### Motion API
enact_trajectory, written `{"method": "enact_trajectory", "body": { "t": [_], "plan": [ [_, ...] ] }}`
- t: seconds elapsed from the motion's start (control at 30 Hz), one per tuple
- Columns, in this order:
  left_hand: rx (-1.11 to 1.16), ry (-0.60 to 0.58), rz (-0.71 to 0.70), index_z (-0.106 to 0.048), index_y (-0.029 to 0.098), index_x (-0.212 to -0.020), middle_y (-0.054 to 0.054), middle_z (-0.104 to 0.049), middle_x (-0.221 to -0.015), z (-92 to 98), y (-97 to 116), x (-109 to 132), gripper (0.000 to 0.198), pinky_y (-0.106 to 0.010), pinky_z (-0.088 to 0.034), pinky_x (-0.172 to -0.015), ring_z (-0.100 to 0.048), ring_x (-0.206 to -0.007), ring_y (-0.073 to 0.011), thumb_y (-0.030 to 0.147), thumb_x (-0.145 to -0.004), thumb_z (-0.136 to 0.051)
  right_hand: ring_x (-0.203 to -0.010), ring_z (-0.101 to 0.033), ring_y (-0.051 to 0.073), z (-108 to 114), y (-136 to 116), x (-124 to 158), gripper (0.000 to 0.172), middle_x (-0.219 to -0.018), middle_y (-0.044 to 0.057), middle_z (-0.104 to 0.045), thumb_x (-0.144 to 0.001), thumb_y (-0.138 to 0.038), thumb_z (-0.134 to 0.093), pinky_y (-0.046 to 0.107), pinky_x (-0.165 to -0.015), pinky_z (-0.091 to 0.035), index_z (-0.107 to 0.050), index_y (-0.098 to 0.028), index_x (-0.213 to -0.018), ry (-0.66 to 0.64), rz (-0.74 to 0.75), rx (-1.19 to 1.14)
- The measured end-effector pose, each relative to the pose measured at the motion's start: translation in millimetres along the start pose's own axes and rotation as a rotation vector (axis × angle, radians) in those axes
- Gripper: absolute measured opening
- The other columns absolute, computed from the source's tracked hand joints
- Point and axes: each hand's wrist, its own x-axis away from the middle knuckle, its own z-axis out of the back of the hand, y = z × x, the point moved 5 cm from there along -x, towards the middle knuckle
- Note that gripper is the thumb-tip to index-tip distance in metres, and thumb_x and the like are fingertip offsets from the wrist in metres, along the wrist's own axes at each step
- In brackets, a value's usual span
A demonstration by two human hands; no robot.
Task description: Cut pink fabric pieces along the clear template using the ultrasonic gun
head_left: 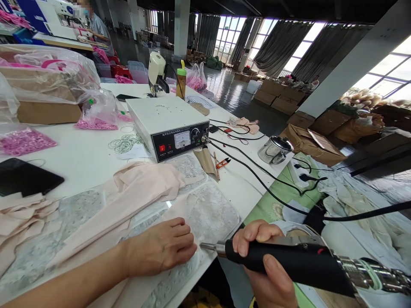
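Before the control box (180, 143), the left hand (162, 248) rested curled, pinch unclear, on pale fabric (182, 208), seemingly steadying it; the right hand (272, 278) clasped a black handpiece (298, 262).

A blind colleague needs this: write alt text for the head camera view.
The right hand grips a black handheld tool, its metal tip close to the left hand, which rests on pale pink fabric at a white table. Behind the fabric stands a white box with a meter and red switch.
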Motion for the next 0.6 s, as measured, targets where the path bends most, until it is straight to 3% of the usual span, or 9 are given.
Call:
{"method": "enact_trajectory", "body": {
  "t": [0.3,0.6],
  "plan": [
    [-0.008,0.024,0.006,-0.064,0.014,-0.101,-0.004,-0.058,-0.076,0.4,0.8,-0.6,0.029,-0.033,-0.047,-0.078,-0.051,-0.068,-0.0182,0.005,-0.104,-0.038,-0.056,-0.056,0.013,-2.2,-3.6,2.3,0.015,-0.083,-0.001,-0.054,-0.089,-0.041,-0.065,0.031,-0.054,-0.054,-0.063,-0.027,-0.094,-0.017,-0.029,0.021],
    [0.013,0.03,0.003,-0.065,0.011,-0.103,-0.004,-0.057,-0.074,1.8,0.4,-1.0,0.036,-0.034,-0.048,-0.074,-0.05,-0.066,-0.0186,0.004,-0.105,-0.03,-0.058,-0.059,0.013,-1.0,0.9,4.7,0.015,-0.084,-0.001,-0.055,-0.09,-0.042,-0.062,0.03,-0.056,-0.053,-0.059,-0.027,-0.093,-0.063,-0.038,0.066]
  ]
}}
